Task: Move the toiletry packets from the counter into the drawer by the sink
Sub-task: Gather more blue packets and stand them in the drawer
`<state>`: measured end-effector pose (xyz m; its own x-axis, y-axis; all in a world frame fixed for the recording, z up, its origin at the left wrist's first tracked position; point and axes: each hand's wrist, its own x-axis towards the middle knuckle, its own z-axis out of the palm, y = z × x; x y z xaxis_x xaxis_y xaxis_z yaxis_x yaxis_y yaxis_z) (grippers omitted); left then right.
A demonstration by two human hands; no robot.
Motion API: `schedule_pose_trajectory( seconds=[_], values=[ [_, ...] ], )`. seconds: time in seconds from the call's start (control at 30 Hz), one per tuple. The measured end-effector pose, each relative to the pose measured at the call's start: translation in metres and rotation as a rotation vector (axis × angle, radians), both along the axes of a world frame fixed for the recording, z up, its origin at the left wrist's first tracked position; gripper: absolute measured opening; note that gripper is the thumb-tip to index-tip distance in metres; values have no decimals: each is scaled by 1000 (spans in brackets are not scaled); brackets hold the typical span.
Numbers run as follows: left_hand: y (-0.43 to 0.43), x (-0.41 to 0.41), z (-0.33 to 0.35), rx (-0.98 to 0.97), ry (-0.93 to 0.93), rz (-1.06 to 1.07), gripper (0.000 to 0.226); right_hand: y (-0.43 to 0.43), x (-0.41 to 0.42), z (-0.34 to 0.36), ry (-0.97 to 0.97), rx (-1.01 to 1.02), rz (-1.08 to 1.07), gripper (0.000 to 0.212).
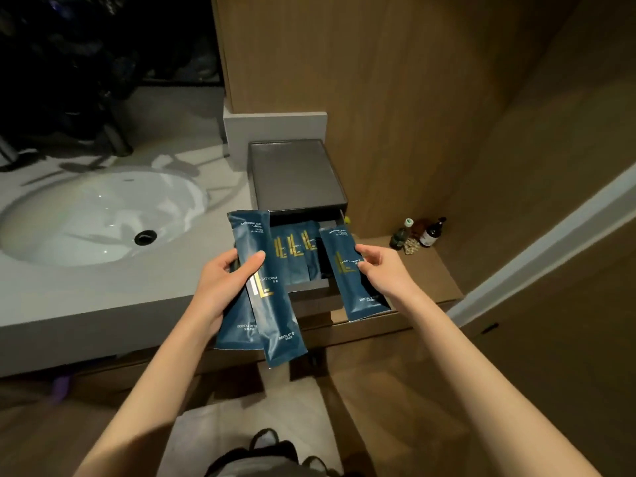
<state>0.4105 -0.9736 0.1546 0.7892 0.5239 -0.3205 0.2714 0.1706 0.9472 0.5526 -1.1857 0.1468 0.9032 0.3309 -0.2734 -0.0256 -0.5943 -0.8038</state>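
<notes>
Centrally, right hand [382, 270] fingers are pinching one dark-blue foil dental-kit packet [351, 273], its long axis pointing into the open grey drawer [306, 287] just beyond; left hand [220, 287] is gripping two more dark-blue packets [265, 287].

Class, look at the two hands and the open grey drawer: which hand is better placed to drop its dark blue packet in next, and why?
The right hand. Its single dark blue dental kit packet hangs beside the open grey drawer; the left hand grips two overlapping blue packets further off, over the counter edge.
</notes>
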Motion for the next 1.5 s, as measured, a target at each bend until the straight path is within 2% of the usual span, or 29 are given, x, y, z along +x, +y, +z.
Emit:
schedule_pose_trajectory(
  seconds=[0.33,0.73,1.0,1.17,1.23,1.33,1.5],
  values=[
    [26,24,-2,5,-27,85,29,56,53,-20,-5,-106,53,45],
    [53,50,-7,16,-27,-8,15,83,60,-36,-296,-279,-1,48],
    [54,51,-8,-5,-41,-27,17,86,57,-36,-452,-460,110,55],
    [51,49,-10,-7,-50,-28,26,84,51,-35,-584,-550,214,63],
    [50,48,-11,-4,-60,-21,22,81,45,-33,-644,-549,266,64],
    [47,49,-11,-8,-72,-6,19,78,33,-32,-576,-510,334,55],
    [36,53,-11,-8,-68,3,26,78,31,-43,-371,-594,412,59]
  ],
)
